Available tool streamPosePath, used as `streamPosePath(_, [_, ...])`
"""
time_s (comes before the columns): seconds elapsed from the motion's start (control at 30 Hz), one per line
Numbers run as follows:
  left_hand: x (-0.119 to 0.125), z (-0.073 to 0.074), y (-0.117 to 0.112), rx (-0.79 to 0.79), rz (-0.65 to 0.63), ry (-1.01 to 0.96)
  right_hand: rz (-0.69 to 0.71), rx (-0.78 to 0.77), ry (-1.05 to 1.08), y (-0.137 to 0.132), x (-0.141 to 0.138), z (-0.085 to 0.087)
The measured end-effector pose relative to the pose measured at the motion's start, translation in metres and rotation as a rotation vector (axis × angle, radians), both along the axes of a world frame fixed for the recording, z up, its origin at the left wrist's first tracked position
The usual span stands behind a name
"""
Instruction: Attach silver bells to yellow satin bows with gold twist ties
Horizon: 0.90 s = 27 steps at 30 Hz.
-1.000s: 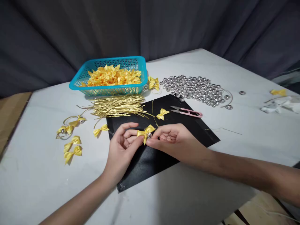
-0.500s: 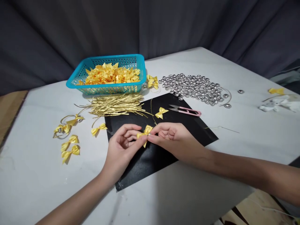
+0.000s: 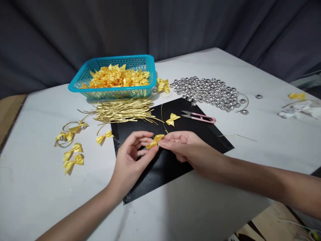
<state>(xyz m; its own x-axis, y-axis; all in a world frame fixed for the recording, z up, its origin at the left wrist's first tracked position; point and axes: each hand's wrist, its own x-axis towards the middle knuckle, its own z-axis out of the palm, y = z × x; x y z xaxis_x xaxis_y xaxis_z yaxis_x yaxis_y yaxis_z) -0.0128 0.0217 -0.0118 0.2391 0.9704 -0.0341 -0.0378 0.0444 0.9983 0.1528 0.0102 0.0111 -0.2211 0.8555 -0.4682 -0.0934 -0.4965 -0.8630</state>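
Note:
Over a black mat (image 3: 175, 164), my left hand (image 3: 131, 157) and my right hand (image 3: 187, 147) meet on a small yellow ribbon bow (image 3: 154, 140). Both pinch it between thumb and fingertips, and a small silver bead shows at its knot. A thin gold wire runs from the bow up across the mat. A second yellow bow (image 3: 172, 119) lies loose on the mat just beyond my hands. Pink thread snips (image 3: 200, 117) lie to its right.
A teal basket (image 3: 87, 87) full of yellow bows stands at the back. A bundle of gold wire ties (image 3: 122, 109) lies before it, a heap of silver beads (image 3: 208, 92) to the right. Several finished bows (image 3: 71, 147) lie at the left. White scraps (image 3: 298, 112) sit far right.
The bow has tipped flatter between my fingers and my right hand has turned slightly over it. The view has shifted a little downward.

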Motion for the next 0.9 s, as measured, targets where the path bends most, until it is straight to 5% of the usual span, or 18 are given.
streamPosePath(0.37, [-0.001, 0.000, 0.001, 0.036, -0.074, 0.023, 0.060, -0.005, -0.043, 0.003, 0.002, -0.001])
streamPosePath(0.57, [0.000, 0.000, 0.003, -0.052, 0.054, 0.047, -0.249, -0.045, 0.104, 0.008, 0.019, 0.012])
streamPosePath(0.73, [-0.001, 0.003, 0.002, -0.100, 0.064, 0.036, -0.482, 0.293, -0.064, 0.006, 0.039, 0.050])
streamPosePath(0.9, [-0.001, 0.003, 0.001, -0.074, 0.040, 0.061, -0.346, 0.620, -0.386, 0.001, 0.049, 0.074])
